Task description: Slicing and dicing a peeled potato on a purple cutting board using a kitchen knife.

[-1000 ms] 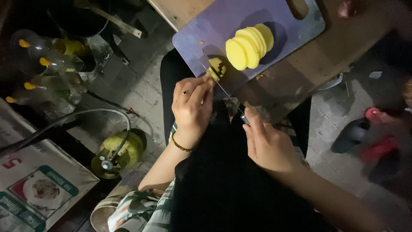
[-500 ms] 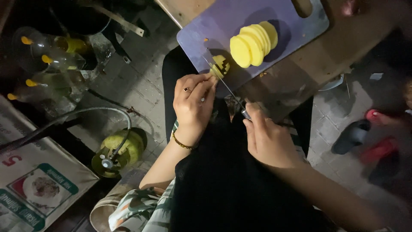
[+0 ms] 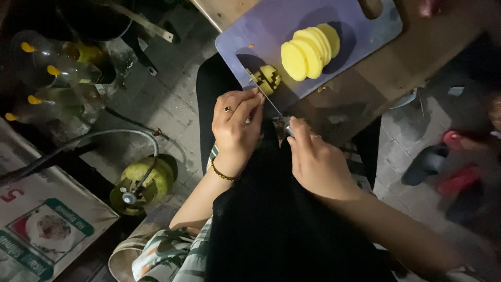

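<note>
Right hand (image 3: 313, 162) in a clenched grip on the knife (image 3: 269, 99), blade slanting up-left onto the potato (image 3: 267, 78); left hand (image 3: 236, 128) pinching beside the blade. Purple board (image 3: 261, 31) on wooden bench (image 3: 417, 52), stacked slices (image 3: 308, 49) nearby. Dim tiled floor (image 3: 172, 99) below, with bottles (image 3: 52, 73).

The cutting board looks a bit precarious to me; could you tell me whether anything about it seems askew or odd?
Yes. The purple cutting board sits at a slant on the wooden table, its near corner past the table edge. Small yellow scraps lie loose by its edge. The slice stack leans but holds together.
</note>
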